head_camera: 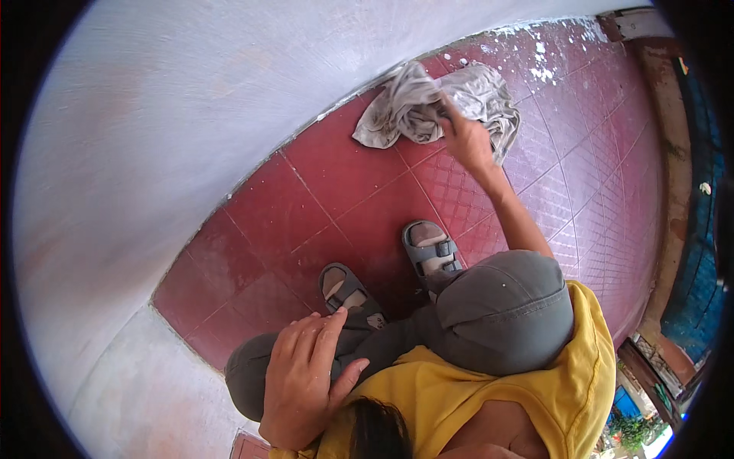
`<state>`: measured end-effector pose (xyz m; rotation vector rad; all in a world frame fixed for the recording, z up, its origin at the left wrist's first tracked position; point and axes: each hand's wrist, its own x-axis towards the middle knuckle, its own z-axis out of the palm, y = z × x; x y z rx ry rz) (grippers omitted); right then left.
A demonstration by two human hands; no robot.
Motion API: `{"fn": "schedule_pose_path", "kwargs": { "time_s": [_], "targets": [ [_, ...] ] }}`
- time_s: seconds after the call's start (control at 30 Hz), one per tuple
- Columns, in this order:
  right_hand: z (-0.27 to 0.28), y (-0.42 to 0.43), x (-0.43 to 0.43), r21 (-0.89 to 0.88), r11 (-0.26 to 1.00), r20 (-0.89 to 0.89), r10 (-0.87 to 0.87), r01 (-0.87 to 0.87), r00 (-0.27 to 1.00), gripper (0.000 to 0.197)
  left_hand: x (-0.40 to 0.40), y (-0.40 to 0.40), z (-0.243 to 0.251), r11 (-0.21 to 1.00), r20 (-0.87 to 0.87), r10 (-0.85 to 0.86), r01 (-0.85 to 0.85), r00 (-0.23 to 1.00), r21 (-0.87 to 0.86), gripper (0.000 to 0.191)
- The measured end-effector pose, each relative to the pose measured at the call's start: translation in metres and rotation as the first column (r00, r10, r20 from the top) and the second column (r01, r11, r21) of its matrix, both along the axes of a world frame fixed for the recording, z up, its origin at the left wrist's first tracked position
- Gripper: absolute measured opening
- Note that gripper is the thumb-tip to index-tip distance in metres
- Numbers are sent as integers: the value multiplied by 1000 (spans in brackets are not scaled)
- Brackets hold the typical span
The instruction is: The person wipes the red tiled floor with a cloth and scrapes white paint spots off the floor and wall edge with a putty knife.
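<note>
My right hand [471, 143] reaches out to a crumpled grey cloth [481, 86] on the red tiled floor, close to the wall's foot. Its fingers are blurred where they meet the cloth and seem to grip a bunched part of it. That bunched part is blurred too, while the cloth's right side lies in sharp folds. My left hand [304, 367] rests palm down over my bent knee, holding nothing, thumb spread from the fingers.
A whitish wall [172, 115] curves along the left. White paint spots [541, 60] mark the floor [344, 189] beyond the cloth. My sandalled feet [430, 246] stand on the tiles. A low ledge [665, 201] runs along the right, with blue sheeting [697, 229] beyond it.
</note>
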<state>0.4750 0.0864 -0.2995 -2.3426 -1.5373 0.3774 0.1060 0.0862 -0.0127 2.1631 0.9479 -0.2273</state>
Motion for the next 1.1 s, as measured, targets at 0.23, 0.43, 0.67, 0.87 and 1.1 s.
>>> {"fn": "schedule_pose_path", "kwargs": {
  "time_s": [0.23,0.43,0.67,0.87,1.1],
  "targets": [
    [-32,37,29,294,952,-126,-46,81,991,35,5,3,1,1000,-16,14,-14,1000,-22,58],
    [-8,44,-42,-30,972,-271,217,-234,938,33,9,9,-6,999,-43,19,-20,999,-25,57],
    [4,47,29,-116,993,-111,17,-30,994,32,5,-2,2,998,-63,48,-50,997,-26,57],
    [-10,47,-27,-222,942,-116,232,-253,966,34,-1,0,3,999,-46,46,-46,998,-17,56],
    [11,70,22,-245,962,-115,93,-119,989,35,-3,-4,2,1000,-26,27,-27,999,-14,56]
  ]
}}
